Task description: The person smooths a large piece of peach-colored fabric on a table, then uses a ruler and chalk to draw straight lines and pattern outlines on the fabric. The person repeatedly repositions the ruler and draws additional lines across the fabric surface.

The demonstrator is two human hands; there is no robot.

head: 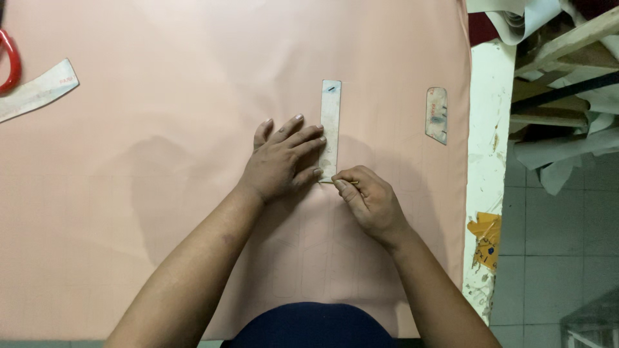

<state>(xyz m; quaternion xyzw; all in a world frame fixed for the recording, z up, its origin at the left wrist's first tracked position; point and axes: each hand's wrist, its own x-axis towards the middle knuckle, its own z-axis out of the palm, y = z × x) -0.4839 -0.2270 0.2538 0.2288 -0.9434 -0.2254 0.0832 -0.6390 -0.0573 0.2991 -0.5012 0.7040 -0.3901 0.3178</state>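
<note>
A pink cloth (193,161) covers the worktop (487,129) from the left edge almost to the right edge. On it, at the middle, lies a narrow pale strip (331,109) running near to far. The left hand (280,161) rests flat with fingers spread, its fingertips pressing the strip's left side. The right hand (367,196) pinches a thin pencil (332,183) at the strip's near end, its tip touching the cloth. A smaller rounded template (436,115) lies well apart to the right. At the far left lie a curved pale strip (39,90) and a red scissors handle (9,61). Yellow paper scraps (485,241) sit at the worktop's right edge. No containers show.
</note>
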